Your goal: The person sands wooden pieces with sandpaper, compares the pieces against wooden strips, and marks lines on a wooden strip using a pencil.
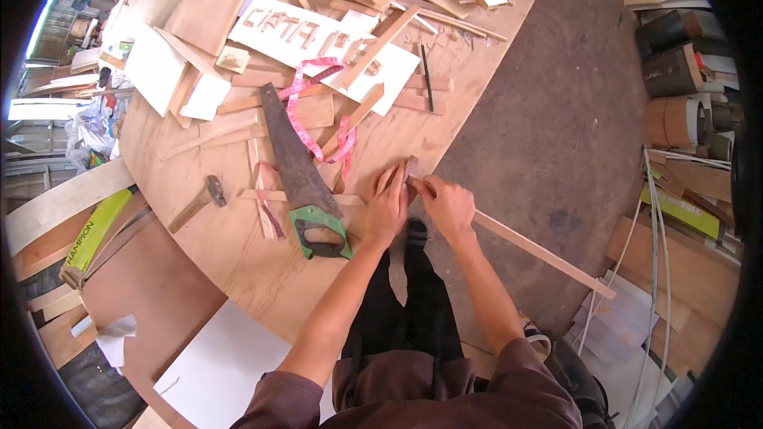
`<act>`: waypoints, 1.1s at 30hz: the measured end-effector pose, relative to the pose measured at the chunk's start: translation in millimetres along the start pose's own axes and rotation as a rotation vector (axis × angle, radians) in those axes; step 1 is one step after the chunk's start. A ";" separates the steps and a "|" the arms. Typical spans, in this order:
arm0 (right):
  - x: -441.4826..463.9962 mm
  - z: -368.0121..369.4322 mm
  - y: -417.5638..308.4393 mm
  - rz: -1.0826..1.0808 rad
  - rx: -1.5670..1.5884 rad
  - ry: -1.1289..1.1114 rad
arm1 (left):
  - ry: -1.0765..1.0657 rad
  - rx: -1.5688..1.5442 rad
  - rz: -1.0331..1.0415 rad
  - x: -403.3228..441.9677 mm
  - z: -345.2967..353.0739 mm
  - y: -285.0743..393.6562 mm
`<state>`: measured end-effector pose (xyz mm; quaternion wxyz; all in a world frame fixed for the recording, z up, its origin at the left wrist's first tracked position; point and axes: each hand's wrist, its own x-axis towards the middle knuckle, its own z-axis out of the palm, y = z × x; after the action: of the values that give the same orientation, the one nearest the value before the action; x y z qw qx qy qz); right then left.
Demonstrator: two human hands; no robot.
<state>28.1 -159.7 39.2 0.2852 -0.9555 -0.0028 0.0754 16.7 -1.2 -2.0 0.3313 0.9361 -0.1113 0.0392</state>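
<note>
Near the edge of the plywood table [238,266], my left hand [387,205] is closed around a small wooden piece [411,167] whose end shows beyond the fingers. My right hand [447,205] is closed beside it, fingertips at the same spot. A long thin wooden strip [548,253] runs from under my right hand out over the floor; the hands hide its near end. Left of my hands lies a handsaw [298,151] with a green handle. A pink measuring tape [296,111] is curled beyond the saw. A hammer [199,202] rests farther left.
Wood offcuts and a white board with wooden letters [306,36] cover the far part of the table. A dark thin rod [427,78] lies near its right edge. Stacked boards [675,270] and long pale strips stand at the right, beyond the concrete floor [548,111].
</note>
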 end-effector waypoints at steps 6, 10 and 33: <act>-13.4 5.3 -11.7 0.032 0.022 0.058 | 0.010 -0.017 -0.008 0.9 -1.8 2.6; 1.9 -11.3 -7.1 -0.057 -0.047 -0.002 | -0.001 -0.034 -0.047 -1.3 3.3 0.5; -15.0 3.4 -8.9 -0.006 -0.024 0.073 | 0.000 0.007 -0.002 1.0 -4.3 9.0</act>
<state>13.1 -151.1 43.3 0.2740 -0.9609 0.0039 0.0398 15.5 -5.5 7.0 0.3278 0.9374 -0.1104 0.0392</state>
